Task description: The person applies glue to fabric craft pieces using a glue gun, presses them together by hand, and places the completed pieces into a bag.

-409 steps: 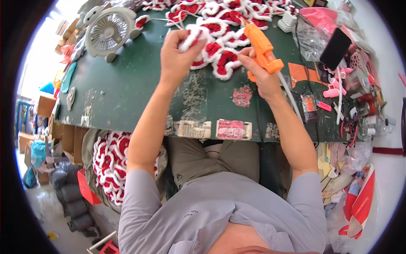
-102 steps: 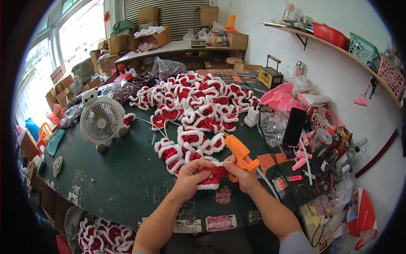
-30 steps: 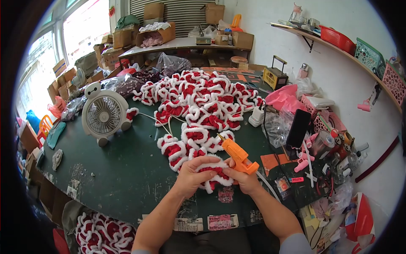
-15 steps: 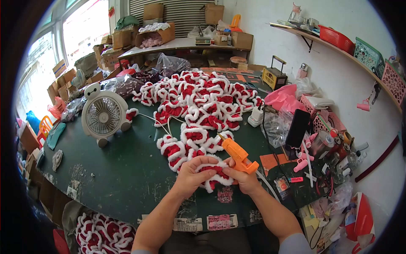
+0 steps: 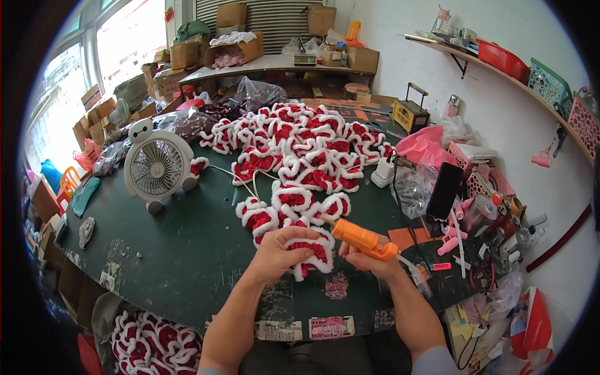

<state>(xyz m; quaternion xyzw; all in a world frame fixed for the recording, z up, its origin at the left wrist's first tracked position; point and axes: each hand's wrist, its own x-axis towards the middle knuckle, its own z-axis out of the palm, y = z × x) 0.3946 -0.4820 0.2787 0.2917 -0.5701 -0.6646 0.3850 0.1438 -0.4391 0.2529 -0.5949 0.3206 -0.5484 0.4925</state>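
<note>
My left hand (image 5: 279, 251) pinches the near end of a red piece with white fluffy trim (image 5: 317, 249) over the green table (image 5: 181, 250). My right hand (image 5: 373, 259) is closed around an orange glue gun (image 5: 362, 239), whose nozzle points up and left, just above the trimmed piece. A white glue stick trails from the back of the gun. The right fingers are apart from the red piece. Beyond both hands lies a large heap of the same red and white trim (image 5: 300, 140), joined to the held end.
A white fan (image 5: 156, 165) stands at left. On the right are a white plug adapter (image 5: 382, 172), a black phone (image 5: 444, 190), pink plastic parts (image 5: 449, 244) and cables. A yellow radio-like box (image 5: 409, 115) stands farther back. More trim (image 5: 156, 344) fills a bag below the table.
My right hand has let go of the red piece and moved right, tilting the glue gun flatter. My left hand still holds the piece. The view has shifted slightly.
</note>
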